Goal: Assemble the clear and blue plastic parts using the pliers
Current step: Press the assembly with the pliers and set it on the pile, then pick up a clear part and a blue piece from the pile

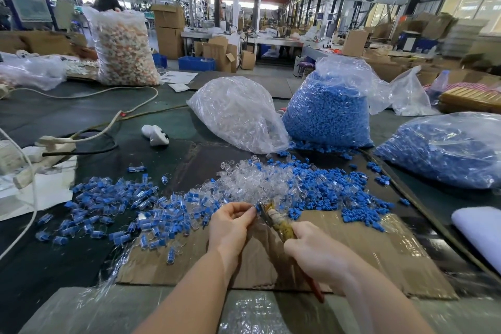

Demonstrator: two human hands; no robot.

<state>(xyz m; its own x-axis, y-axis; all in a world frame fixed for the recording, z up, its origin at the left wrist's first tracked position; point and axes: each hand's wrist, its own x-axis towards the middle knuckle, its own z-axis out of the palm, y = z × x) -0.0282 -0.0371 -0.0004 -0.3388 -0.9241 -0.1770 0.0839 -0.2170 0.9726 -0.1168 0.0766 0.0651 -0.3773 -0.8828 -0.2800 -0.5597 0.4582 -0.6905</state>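
Note:
My left hand (230,222) pinches a small clear and blue part (254,209) at its fingertips. My right hand (311,248) grips the pliers (276,222) by their taped yellow handles, and a red handle end sticks out below the wrist. The plier jaws meet the part at my left fingertips. A heap of loose clear parts (252,179) lies just beyond my hands, with loose blue parts (339,187) to its right. Assembled clear and blue pieces (113,206) spread across the left of the mat.
A bag of clear parts (238,114) and two bags of blue parts (330,116) (444,149) stand behind the heaps. Flattened cardboard (366,252) lies under my hands. Cables, a power strip (54,144) and a white device (154,134) sit at left. White foam (479,228) lies at right.

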